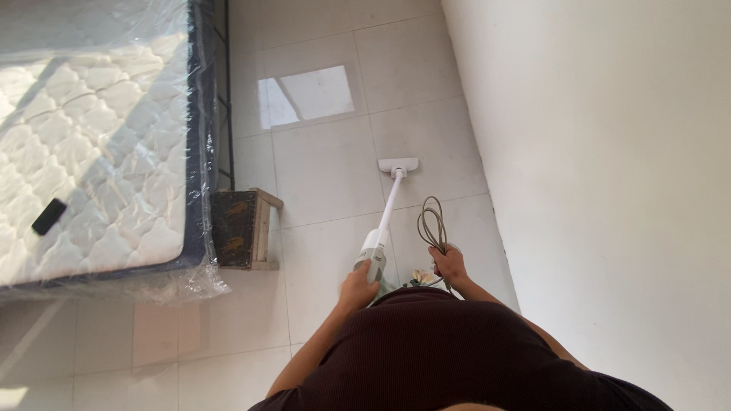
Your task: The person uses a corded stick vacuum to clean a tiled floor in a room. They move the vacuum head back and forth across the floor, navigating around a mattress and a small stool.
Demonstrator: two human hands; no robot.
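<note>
Left hand (356,288) grips the slim white stick vacuum (384,224) (long axis toward upper frame); right hand (449,262) clutches the looped grey cord (432,224)

Glossy tiled floor (327,175), wrapped mattress (99,144)

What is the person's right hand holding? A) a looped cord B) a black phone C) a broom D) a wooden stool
A: the right hand grips a bundle of grey looped cord, while the left hand holds the white stick vacuum.
</note>
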